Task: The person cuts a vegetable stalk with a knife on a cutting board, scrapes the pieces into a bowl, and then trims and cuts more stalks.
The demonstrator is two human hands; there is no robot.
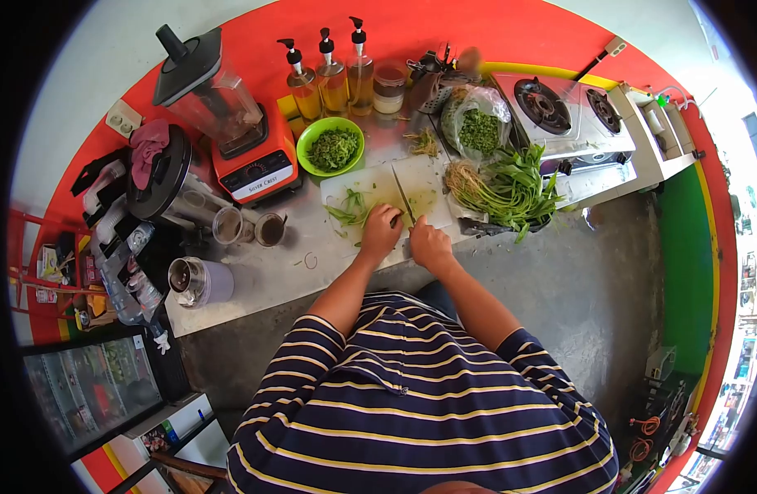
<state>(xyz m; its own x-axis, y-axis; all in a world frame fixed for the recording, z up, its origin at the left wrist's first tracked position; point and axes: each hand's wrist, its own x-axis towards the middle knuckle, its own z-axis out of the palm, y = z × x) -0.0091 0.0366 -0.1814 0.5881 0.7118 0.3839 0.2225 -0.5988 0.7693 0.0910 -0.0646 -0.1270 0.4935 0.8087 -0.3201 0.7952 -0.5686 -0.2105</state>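
A white cutting board (333,188) lies on the metal counter. My right hand (430,245) is closed round the handle of a kitchen knife (402,191), whose blade points away from me over the board. Close to the blade, my left hand (383,230) has its fingers curled down. Long leafy greens (350,206) run out from under these fingers to the left; the part inside the hand is hidden. Beyond the board stands a green bowl (303,146) of chopped greens (333,150). To the right lies a large bunch of rooted greens (510,188).
A red blender (255,173), cups (270,230) and a lilac canister (218,281) stand at left. Pump bottles (332,82) and a jar (388,89) line the back. A plastic bag of greens (480,128) sits before a gas stove (560,111) at right.
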